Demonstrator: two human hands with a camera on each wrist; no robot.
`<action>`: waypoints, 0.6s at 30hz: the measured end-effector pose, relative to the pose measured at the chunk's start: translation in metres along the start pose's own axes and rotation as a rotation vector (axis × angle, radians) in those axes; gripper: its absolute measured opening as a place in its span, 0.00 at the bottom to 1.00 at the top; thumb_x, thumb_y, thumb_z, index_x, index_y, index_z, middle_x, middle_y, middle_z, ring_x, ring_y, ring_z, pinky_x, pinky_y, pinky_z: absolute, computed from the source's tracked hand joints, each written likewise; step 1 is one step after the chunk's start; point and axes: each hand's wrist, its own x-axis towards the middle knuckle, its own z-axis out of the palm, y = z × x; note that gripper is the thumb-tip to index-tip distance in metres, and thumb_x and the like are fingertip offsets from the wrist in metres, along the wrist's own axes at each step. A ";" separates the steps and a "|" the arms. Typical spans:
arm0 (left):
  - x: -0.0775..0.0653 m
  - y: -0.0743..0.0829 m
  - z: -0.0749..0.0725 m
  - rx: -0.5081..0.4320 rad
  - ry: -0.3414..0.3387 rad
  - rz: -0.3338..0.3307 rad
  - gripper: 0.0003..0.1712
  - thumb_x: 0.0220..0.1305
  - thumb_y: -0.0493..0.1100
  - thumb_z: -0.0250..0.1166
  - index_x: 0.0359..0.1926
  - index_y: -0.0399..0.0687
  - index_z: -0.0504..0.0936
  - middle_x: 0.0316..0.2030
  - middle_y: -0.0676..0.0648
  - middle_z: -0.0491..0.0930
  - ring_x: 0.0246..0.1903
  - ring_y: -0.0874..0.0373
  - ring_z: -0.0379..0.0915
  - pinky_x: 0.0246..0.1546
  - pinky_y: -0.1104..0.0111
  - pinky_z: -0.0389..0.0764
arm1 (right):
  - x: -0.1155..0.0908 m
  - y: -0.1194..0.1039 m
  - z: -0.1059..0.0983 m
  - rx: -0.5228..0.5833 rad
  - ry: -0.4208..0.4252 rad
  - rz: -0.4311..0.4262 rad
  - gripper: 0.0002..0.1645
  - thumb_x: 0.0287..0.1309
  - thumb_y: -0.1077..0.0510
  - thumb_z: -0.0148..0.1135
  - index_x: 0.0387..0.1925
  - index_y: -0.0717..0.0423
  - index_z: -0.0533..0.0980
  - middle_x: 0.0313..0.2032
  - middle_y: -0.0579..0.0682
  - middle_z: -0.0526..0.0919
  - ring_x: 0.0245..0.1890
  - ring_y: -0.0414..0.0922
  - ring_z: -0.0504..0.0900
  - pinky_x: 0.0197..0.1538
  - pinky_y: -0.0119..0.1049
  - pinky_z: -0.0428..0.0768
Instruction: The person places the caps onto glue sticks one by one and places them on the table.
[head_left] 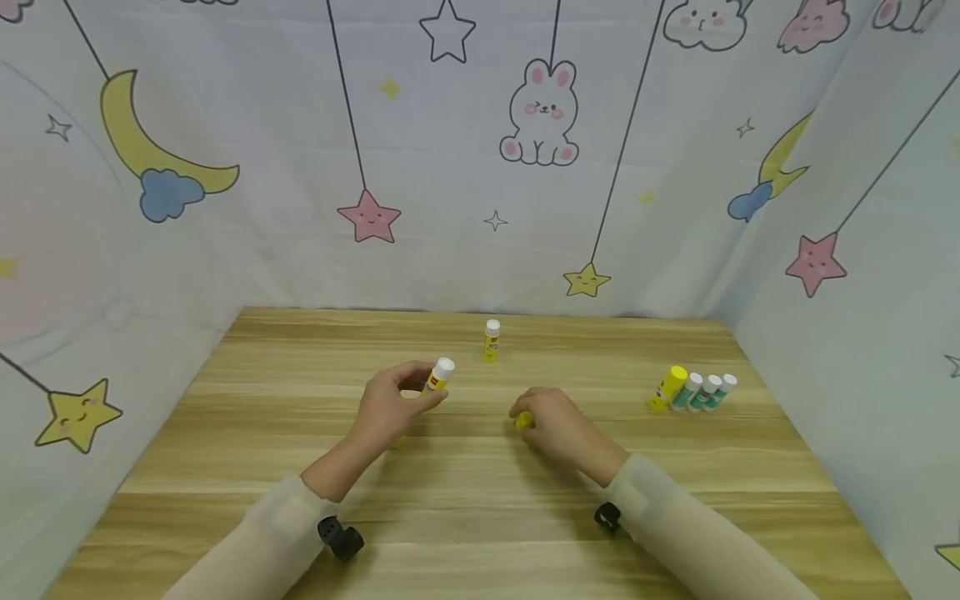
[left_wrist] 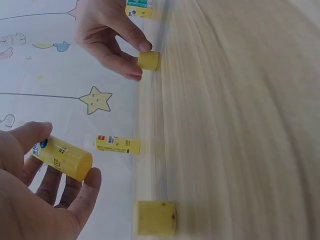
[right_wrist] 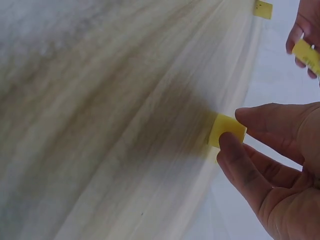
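Left hand point(head_left: 392, 406) gripping glue stick point(left_wrist: 65, 159) above table point(head_left: 465, 508), long axis tilting, white cap point(head_left: 445, 367) upward; right hand point(head_left: 558, 423) pinching short yellow piece point(right_wrist: 226, 129) on table, rightward of stick; second yellow piece point(left_wrist: 156, 218) sitting nearer left hand.

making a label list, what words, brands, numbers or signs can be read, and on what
Nothing reads with certainty.
White-capped yellow tube in the left hand: dark print, too blurred.
Upright white-capped yellow tube: print too small.
Three white-capped green tubes and the yellow-capped yellow tube beside them: any print too small.
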 end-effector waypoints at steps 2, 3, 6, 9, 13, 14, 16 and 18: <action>-0.005 -0.002 -0.006 0.009 0.002 -0.009 0.21 0.49 0.49 0.74 0.46 0.62 0.81 0.38 0.57 0.81 0.41 0.59 0.75 0.34 0.63 0.79 | 0.000 0.000 0.001 -0.007 0.004 0.000 0.15 0.43 0.67 0.66 0.36 0.53 0.83 0.39 0.47 0.82 0.43 0.46 0.78 0.50 0.44 0.74; -0.007 -0.003 -0.008 0.015 0.003 -0.015 0.21 0.49 0.49 0.74 0.46 0.62 0.81 0.38 0.56 0.81 0.41 0.58 0.75 0.34 0.63 0.79 | 0.000 0.000 0.002 -0.010 0.005 0.002 0.14 0.43 0.67 0.66 0.36 0.53 0.83 0.38 0.47 0.82 0.42 0.46 0.78 0.49 0.43 0.75; -0.014 -0.004 -0.016 0.026 0.000 -0.018 0.22 0.49 0.49 0.74 0.47 0.62 0.80 0.39 0.55 0.81 0.41 0.56 0.76 0.32 0.63 0.79 | 0.000 0.000 0.003 -0.012 0.001 0.009 0.13 0.44 0.67 0.67 0.35 0.52 0.83 0.37 0.47 0.82 0.40 0.45 0.78 0.46 0.41 0.76; -0.018 -0.005 -0.020 0.028 0.001 -0.010 0.22 0.49 0.48 0.74 0.48 0.63 0.80 0.39 0.55 0.80 0.40 0.56 0.77 0.34 0.62 0.79 | 0.000 0.001 0.005 -0.013 -0.005 0.020 0.13 0.45 0.67 0.67 0.35 0.52 0.83 0.36 0.46 0.82 0.38 0.42 0.78 0.43 0.37 0.78; -0.021 -0.005 -0.022 0.029 0.004 0.015 0.20 0.50 0.48 0.73 0.46 0.62 0.81 0.38 0.57 0.81 0.39 0.60 0.77 0.39 0.63 0.79 | 0.000 0.002 0.006 -0.013 -0.001 0.026 0.13 0.45 0.67 0.67 0.35 0.51 0.82 0.35 0.46 0.82 0.37 0.40 0.78 0.42 0.35 0.78; -0.022 -0.004 -0.023 0.023 0.004 0.018 0.20 0.50 0.48 0.73 0.46 0.61 0.81 0.37 0.57 0.81 0.39 0.61 0.77 0.40 0.64 0.79 | 0.000 0.002 0.006 -0.011 0.001 0.025 0.13 0.45 0.68 0.68 0.35 0.51 0.82 0.35 0.46 0.82 0.37 0.40 0.78 0.42 0.35 0.78; -0.023 -0.004 -0.023 0.016 0.002 0.026 0.20 0.50 0.47 0.73 0.45 0.59 0.81 0.38 0.57 0.81 0.40 0.62 0.76 0.41 0.66 0.80 | 0.001 0.003 0.007 -0.009 0.007 0.025 0.13 0.45 0.68 0.68 0.34 0.51 0.82 0.35 0.46 0.82 0.36 0.40 0.78 0.41 0.35 0.78; -0.025 -0.004 -0.024 0.002 -0.001 0.027 0.20 0.50 0.47 0.73 0.46 0.58 0.81 0.38 0.56 0.81 0.40 0.62 0.76 0.40 0.69 0.80 | 0.000 0.003 0.007 -0.013 0.013 0.032 0.13 0.44 0.67 0.68 0.34 0.51 0.82 0.34 0.45 0.82 0.36 0.40 0.78 0.42 0.34 0.77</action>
